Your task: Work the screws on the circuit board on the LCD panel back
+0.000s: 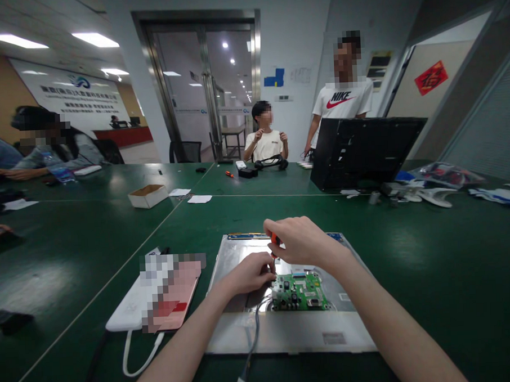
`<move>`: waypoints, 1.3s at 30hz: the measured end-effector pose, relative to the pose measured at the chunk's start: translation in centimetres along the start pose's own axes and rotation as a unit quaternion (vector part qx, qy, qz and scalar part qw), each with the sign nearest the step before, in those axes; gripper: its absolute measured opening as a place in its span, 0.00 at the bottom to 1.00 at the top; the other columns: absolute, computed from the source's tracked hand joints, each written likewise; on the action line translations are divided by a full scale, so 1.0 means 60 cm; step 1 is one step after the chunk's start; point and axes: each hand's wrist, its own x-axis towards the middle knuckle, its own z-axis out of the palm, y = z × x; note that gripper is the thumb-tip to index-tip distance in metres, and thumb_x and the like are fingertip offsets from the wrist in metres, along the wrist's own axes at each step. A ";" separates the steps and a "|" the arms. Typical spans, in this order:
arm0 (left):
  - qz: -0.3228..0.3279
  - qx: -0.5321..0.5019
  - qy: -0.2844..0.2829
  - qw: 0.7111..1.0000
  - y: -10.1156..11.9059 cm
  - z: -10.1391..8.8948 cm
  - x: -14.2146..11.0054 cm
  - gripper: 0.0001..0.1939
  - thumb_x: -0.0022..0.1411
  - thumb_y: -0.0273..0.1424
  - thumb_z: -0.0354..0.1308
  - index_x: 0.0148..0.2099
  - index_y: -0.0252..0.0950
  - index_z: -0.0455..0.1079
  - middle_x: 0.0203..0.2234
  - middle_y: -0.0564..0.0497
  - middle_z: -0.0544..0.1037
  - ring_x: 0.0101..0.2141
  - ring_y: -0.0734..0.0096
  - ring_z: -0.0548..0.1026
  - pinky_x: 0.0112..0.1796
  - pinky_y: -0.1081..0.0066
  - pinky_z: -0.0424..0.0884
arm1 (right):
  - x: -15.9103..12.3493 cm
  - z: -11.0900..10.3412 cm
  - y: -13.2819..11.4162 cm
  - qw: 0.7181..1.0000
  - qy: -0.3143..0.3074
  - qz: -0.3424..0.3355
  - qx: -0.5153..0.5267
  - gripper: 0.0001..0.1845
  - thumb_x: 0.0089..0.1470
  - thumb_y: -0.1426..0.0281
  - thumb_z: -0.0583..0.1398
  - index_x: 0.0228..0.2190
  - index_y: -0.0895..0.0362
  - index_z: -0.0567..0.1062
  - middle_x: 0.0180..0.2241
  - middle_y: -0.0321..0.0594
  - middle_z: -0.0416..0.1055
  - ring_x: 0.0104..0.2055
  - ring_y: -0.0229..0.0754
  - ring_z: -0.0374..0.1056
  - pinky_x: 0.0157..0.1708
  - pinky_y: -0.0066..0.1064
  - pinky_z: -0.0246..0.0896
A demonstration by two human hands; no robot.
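A silver metal panel [286,330] lies flat on the green table [431,262] in front of me. A small green circuit board [299,293] sits on its middle. My right hand [302,242] is closed round an orange-handled screwdriver [274,241], held upright over the board's top left corner. My left hand [252,273] is closed in a pinch right beside the screwdriver's tip, at the board's left edge; what it pinches is too small to see. A grey cable [255,332] runs from the board toward me.
A white power bank with a phone on it [156,296] lies left of the panel, its white cord looping forward. A black monitor [363,149] stands at the back right. A cardboard box [147,195] sits mid-left. Other people sit and stand around the table.
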 end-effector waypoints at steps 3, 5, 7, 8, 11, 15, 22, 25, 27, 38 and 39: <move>-0.008 0.002 0.001 1.000 0.000 0.001 0.000 0.01 0.57 0.26 0.57 0.33 0.34 0.70 0.27 0.52 0.74 0.29 0.71 0.69 0.31 0.74 0.61 | 0.000 0.000 0.000 1.000 0.001 -0.003 0.002 0.07 0.54 0.67 0.56 0.37 0.54 0.67 0.29 0.36 0.74 0.28 0.38 0.67 0.23 0.29 0.38; -0.017 0.005 -0.001 1.000 -0.001 0.001 0.000 0.02 0.57 0.26 0.57 0.33 0.34 0.70 0.27 0.52 0.74 0.28 0.71 0.69 0.30 0.74 0.61 | 0.001 0.000 0.000 1.000 0.001 -0.003 0.002 0.09 0.55 0.64 0.58 0.37 0.53 0.67 0.30 0.36 0.75 0.28 0.39 0.68 0.23 0.29 0.38; -0.020 0.007 -0.001 1.000 -0.001 0.002 -0.001 0.02 0.57 0.27 0.57 0.33 0.34 0.71 0.27 0.52 0.74 0.28 0.71 0.69 0.29 0.74 0.60 | 0.003 0.001 0.001 1.000 -0.003 0.002 -0.003 0.11 0.55 0.60 0.58 0.36 0.53 0.68 0.29 0.35 0.75 0.29 0.39 0.68 0.23 0.29 0.38; -0.020 0.008 0.002 1.000 -0.002 0.002 -0.001 0.02 0.57 0.27 0.58 0.33 0.34 0.71 0.26 0.52 0.74 0.28 0.71 0.69 0.29 0.74 0.60 | 0.004 0.002 0.001 1.000 -0.004 0.004 -0.007 0.11 0.56 0.59 0.58 0.36 0.52 0.68 0.29 0.35 0.75 0.29 0.39 0.68 0.23 0.29 0.38; -0.015 0.007 0.010 1.000 -0.002 0.003 -0.001 0.02 0.56 0.28 0.59 0.33 0.34 0.71 0.26 0.53 0.74 0.28 0.71 0.69 0.29 0.74 0.60 | 0.005 0.004 0.002 1.000 -0.007 0.004 -0.017 0.08 0.57 0.61 0.57 0.36 0.52 0.69 0.29 0.35 0.75 0.28 0.39 0.68 0.23 0.29 0.38; -0.011 -0.003 0.009 1.000 -0.003 0.004 -0.001 0.02 0.57 0.27 0.58 0.34 0.34 0.71 0.27 0.52 0.74 0.28 0.71 0.69 0.30 0.74 0.61 | 0.004 0.005 0.001 1.000 -0.005 0.000 -0.019 0.07 0.56 0.66 0.57 0.38 0.53 0.67 0.29 0.35 0.75 0.28 0.39 0.68 0.22 0.29 0.37; -0.014 0.008 0.006 1.000 -0.002 0.001 -0.001 0.02 0.56 0.27 0.59 0.33 0.34 0.70 0.25 0.53 0.73 0.27 0.72 0.68 0.28 0.74 0.59 | 0.004 -0.001 -0.001 0.999 -0.023 0.009 -0.031 0.10 0.58 0.59 0.57 0.37 0.52 0.68 0.29 0.37 0.75 0.29 0.40 0.69 0.23 0.29 0.38; -0.013 0.012 0.006 1.000 -0.002 0.002 -0.001 0.02 0.57 0.28 0.59 0.33 0.34 0.70 0.25 0.53 0.73 0.27 0.72 0.68 0.28 0.75 0.59 | 0.005 0.000 0.000 0.999 -0.020 0.008 -0.032 0.09 0.59 0.60 0.55 0.37 0.52 0.68 0.29 0.36 0.75 0.28 0.39 0.68 0.23 0.29 0.38; -0.014 0.007 0.008 1.000 -0.003 0.002 0.000 0.02 0.56 0.28 0.59 0.33 0.34 0.70 0.26 0.53 0.73 0.27 0.72 0.68 0.29 0.74 0.59 | 0.004 0.001 -0.001 0.999 -0.020 0.004 -0.026 0.07 0.58 0.64 0.55 0.38 0.53 0.67 0.29 0.37 0.75 0.28 0.38 0.68 0.23 0.29 0.38; -0.016 -0.006 -0.010 1.000 -0.004 -0.001 0.000 0.02 0.57 0.25 0.57 0.33 0.34 0.71 0.26 0.53 0.74 0.28 0.71 0.69 0.30 0.74 0.61 | 0.005 0.004 0.001 1.000 -0.007 0.013 -0.021 0.09 0.57 0.61 0.56 0.36 0.53 0.68 0.27 0.37 0.74 0.27 0.39 0.67 0.23 0.30 0.37; -0.013 -0.008 -0.011 1.000 -0.005 0.000 0.000 0.03 0.57 0.25 0.56 0.34 0.34 0.71 0.27 0.52 0.74 0.28 0.71 0.70 0.31 0.74 0.62 | 0.005 0.004 0.002 1.000 -0.004 0.011 -0.018 0.08 0.57 0.63 0.56 0.36 0.53 0.68 0.27 0.37 0.74 0.27 0.38 0.66 0.23 0.30 0.36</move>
